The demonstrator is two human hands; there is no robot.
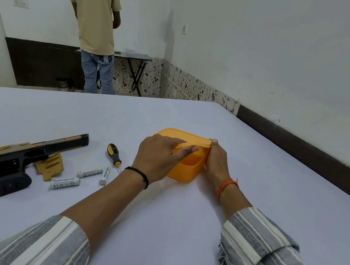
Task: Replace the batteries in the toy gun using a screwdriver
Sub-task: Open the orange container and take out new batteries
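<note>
Head view: both hands at frame centre grip the orange box; left hand lifts its lid, right hand steadies it. Gun, batteries and screwdriver lie left, nearest the left hand.

Box is sitting at table centre; screwdriver, batteries, gun are lying toward nine o'clock.

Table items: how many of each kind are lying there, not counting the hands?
Toy gun: 1
Loose yellow battery cover: 1
Batteries: 3
Screwdriver: 1
Orange box with its lid, held by left hand and right hand: 1
Total: 7
</note>
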